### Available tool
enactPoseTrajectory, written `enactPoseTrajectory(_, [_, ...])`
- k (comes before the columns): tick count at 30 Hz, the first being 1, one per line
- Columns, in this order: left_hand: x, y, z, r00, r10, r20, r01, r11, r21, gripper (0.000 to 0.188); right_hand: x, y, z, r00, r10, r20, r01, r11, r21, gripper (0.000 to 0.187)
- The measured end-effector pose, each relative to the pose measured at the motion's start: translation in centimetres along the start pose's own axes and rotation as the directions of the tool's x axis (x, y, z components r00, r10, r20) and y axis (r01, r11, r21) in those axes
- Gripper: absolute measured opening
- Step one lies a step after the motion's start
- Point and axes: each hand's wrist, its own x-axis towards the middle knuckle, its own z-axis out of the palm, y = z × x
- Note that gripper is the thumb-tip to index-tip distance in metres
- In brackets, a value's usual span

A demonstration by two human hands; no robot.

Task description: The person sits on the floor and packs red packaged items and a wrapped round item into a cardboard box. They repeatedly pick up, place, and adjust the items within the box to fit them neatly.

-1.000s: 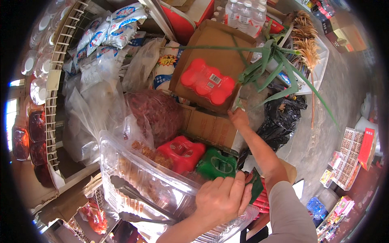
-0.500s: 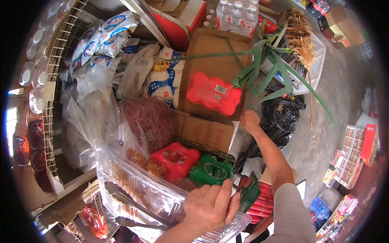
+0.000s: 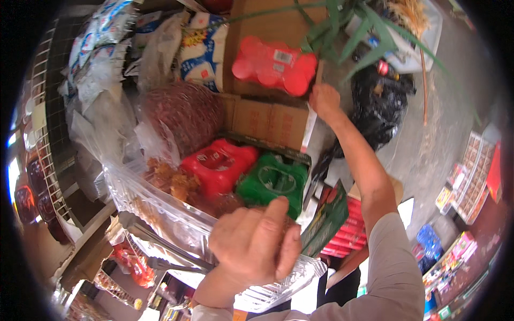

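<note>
My right hand [image 3: 325,101] is closed on the near right edge of an open cardboard tray [image 3: 243,16]. A red shrink-wrapped pack of cans [image 3: 274,64] lies in that tray. My left hand [image 3: 254,241] is curled with the thumb beside the fingers, over the near rim of a clear plastic bin [image 3: 144,187]. Whatever it grips, if anything, is hidden. Just beyond it sit a red pack [image 3: 219,160] and a green pack [image 3: 274,182] of bottles or cans. Metal tongs [image 3: 166,249] rest at the bin, left of my left hand.
A bag of dark red pieces [image 3: 182,115] and stacked white-blue packets [image 3: 203,53] stand at left. Green leaves [image 3: 369,40] hang over the tray's right side. A black plastic bag [image 3: 377,107] lies on the floor. Red boxes [image 3: 350,227] are stacked beside the bin.
The view has shifted, so the tray and packs appear higher. My left hand has come up and left over the bin's rim. My right hand stays at the tray's edge.
</note>
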Motion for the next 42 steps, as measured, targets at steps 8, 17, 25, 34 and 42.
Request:
enactPoseTrajectory(8, [-0.4,1.6,0.7,0.954,-0.283,-0.100,0.288,0.957,0.039,0.039,-1.8,0.1,-1.3,0.940,0.197,0.280,-0.257,0.946,0.196,0.027])
enactPoseTrajectory(17, [-0.8,1.1,1.5,0.933,-0.283,-0.221,0.274,0.959,-0.074,0.035,-8.6,2.3,-4.6,0.810,-0.017,0.586,-0.190,0.937,0.291,0.033])
enactPoseTrajectory(25, [-0.8,1.2,1.1,0.940,-0.272,-0.205,0.268,0.962,-0.052,0.028,-17.0,4.4,-11.3,0.984,0.039,0.176,-0.145,0.746,0.650,0.019])
enactPoseTrajectory(34, [-1.3,1.2,1.0,0.938,-0.281,-0.206,0.278,0.960,-0.041,0.018,-37.3,3.4,-17.1,0.967,-0.172,-0.187,0.226,0.917,0.329,0.027])
enactPoseTrajectory(42, [-1.3,1.7,1.0,0.944,-0.282,-0.169,0.266,0.957,-0.111,0.024,-61.5,2.8,-17.2,0.788,-0.337,0.514,0.169,0.923,0.346,0.022])
